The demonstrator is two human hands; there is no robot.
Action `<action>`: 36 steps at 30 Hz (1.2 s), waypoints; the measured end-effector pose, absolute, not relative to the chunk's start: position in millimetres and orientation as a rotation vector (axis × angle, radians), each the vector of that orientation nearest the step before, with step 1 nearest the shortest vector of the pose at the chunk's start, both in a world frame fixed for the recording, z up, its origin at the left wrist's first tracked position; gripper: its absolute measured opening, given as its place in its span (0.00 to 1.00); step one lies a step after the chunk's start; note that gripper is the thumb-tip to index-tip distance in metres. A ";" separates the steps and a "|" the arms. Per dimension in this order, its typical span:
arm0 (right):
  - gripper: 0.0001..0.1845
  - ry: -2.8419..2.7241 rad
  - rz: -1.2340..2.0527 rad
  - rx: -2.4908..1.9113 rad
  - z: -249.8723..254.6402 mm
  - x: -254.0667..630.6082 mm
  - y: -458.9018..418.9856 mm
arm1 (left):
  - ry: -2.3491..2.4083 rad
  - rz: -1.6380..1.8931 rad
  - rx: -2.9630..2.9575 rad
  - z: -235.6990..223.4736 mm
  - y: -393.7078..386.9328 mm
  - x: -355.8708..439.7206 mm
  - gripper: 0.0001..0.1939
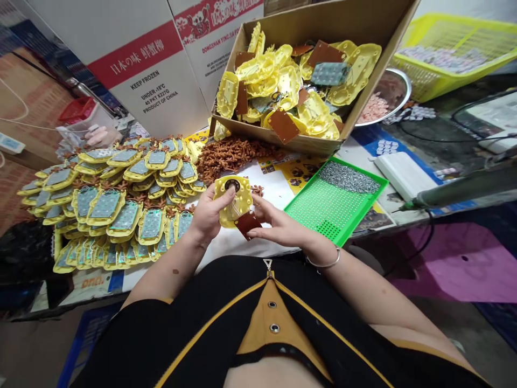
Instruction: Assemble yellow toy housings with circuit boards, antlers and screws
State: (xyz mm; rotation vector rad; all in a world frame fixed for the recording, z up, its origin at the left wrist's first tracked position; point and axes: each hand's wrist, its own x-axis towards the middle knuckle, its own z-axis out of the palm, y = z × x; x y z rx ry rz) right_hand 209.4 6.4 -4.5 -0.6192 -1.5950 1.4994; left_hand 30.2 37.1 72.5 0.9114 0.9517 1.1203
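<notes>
My left hand [208, 215] is closed around a yellow plastic shell [243, 193], its thumb lying near a round dark speaker-like part [232, 185] inside. Thin wires run from the shell to a brown circuit board [247, 223] at its lower edge. With thumb and fingers, my right hand [274, 220] has hold of that board's right side. Behind my hands lies a heap of small brown plastic pieces [230, 156]. A pile of yellow shells fitted with grey-green circuit boards [107, 207] spreads out on my left.
A tilted cardboard box [283, 141] full of yellow shells and boards stands at the back. To the right are a green tray [307, 202] with small screws [349, 178], an electric screwdriver [456, 186], a metal bowl [406, 81] and a yellow basket [428, 89]. White cartons [157, 70] stand behind.
</notes>
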 end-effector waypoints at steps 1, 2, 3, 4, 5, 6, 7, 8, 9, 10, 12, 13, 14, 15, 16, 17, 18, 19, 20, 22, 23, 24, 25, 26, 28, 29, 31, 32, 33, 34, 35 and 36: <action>0.50 -1.545 1.572 -0.607 -6.7 208.1 2.3 | 0.966 1.171 0.907 71.3 40.9 29.7 0.22; 0.47 -1.483 1.616 -0.599 -6.7 207.9 -1.1 | 0.982 1.205 0.897 69.0 45.1 28.7 0.23; 0.42 -1.426 1.642 -0.600 -4.5 209.1 -3.7 | 0.998 1.214 0.884 65.5 49.1 27.2 0.23; 0.35 -1.382 1.660 -0.610 -0.4 211.5 -5.1 | 1.015 1.196 0.870 61.0 52.7 25.6 0.22; 0.29 -1.353 1.682 -0.619 5.1 215.0 -5.3 | 1.030 1.154 0.855 55.9 55.3 24.0 0.22; 0.25 -1.340 1.715 -0.610 11.4 219.2 -4.5 | 1.041 1.094 0.840 50.3 56.9 22.7 0.21; 0.24 -1.339 1.757 -0.580 17.9 223.3 -2.8 | 1.049 1.023 0.825 44.4 57.3 21.8 0.19; 0.27 -1.349 1.793 -0.533 24.1 226.9 -0.6 | 1.051 0.952 0.811 38.7 56.6 21.5 0.18; 0.31 -1.367 1.808 -0.494 29.6 229.4 2.1 | 1.045 0.891 0.797 33.3 55.0 21.6 0.18; 0.34 -1.390 1.786 -0.484 34.2 230.4 5.0 | 1.031 0.843 0.784 28.3 52.9 22.1 0.19; 0.30 -1.453 1.662 -0.593 40.0 228.0 11.1 | 0.986 0.785 0.750 20.3 47.8 23.4 0.20; 0.24 -1.475 1.571 -0.693 41.2 225.2 14.1 | 0.960 0.760 0.725 17.5 45.4 24.0 0.22; 0.19 -1.487 1.472 -0.793 41.4 221.7 17.1 | 0.937 0.735 0.697 15.4 43.3 24.2 0.25; 0.17 -1.493 1.373 -0.879 40.8 218.1 19.9 | 0.921 0.711 0.672 14.0 41.5 24.2 0.28; 0.17 -1.497 1.281 -0.947 39.5 214.7 22.4 | 0.915 0.698 0.660 13.1 40.0 23.9 0.32; 0.19 -1.497 1.196 -1.000 37.9 211.7 24.8 | 0.916 0.692 0.668 12.6 38.9 23.4 0.35; 0.21 -1.494 1.120 -1.044 36.0 209.3 26.8 | 0.924 0.691 0.697 12.3 37.9 22.8 0.36; 0.23 -1.492 1.064 -1.084 34.1 207.4 28.6 | 0.936 0.696 0.743 12.1 37.1 22.3 0.35; 0.24 -1.488 1.029 -1.121 32.2 206.1 30.1 | 0.951 0.693 0.799 11.8 36.4 21.9 0.33; 0.27 -1.478 1.004 -1.187 28.9 204.5 32.6 | 0.998 0.674 0.894 10.8 35.4 22.0 0.29; 0.27 -1.474 1.001 -1.214 27.3 204.2 33.7 | 1.026 0.662 0.919 10.2 35.0 22.4 0.28; 0.26 -1.469 1.001 -1.236 25.7 204.1 34.7 | 1.051 0.656 0.928 9.7 34.7 23.0 0.27; 0.25 -1.460 1.001 -1.257 23.9 204.1 35.6 | 1.069 0.648 0.919 9.3 34.6 23.6 0.26; 0.23 -1.444 0.992 -1.283 21.9 204.3 36.3 | 1.078 0.640 0.898 9.2 34.7 24.2 0.26; 0.23 -1.409 0.939 -1.355 17.6 205.0 36.4 | 1.073 0.625 0.844 9.5 35.2 25.3 0.26; 0.26 -1.406 0.897 -1.391 15.6 205.4 35.8 | 1.072 0.622 0.815 9.9 35.7 25.8 0.26; 0.33 -1.446 0.803 -1.438 12.9 206.2 33.5 | 1.087 0.628 0.767 10.6 36.6 26.5 0.28; 0.34 -1.479 0.756 -1.440 12.4 206.7 32.2 | 1.100 0.638 0.750 10.7 37.0 26.8 0.28; 0.33 -1.515 0.713 -1.423 12.7 207.3 31.0 | 1.112 0.647 0.739 10.5 37.3 27.0 0.29; 0.30 -1.550 0.680 -1.389 13.5 208.2 30.3 | 1.120 0.656 0.734 10.0 37.5 27.0 0.29; 0.26 -1.580 0.661 -1.349 14.8 209.6 30.2 | 1.122 0.661 0.732 9.3 37.6 26.9 0.29; 0.21 -1.604 0.666 -1.316 16.6 211.5 30.6 | 1.119 0.664 0.731 8.5 37.7 26.4 0.28</action>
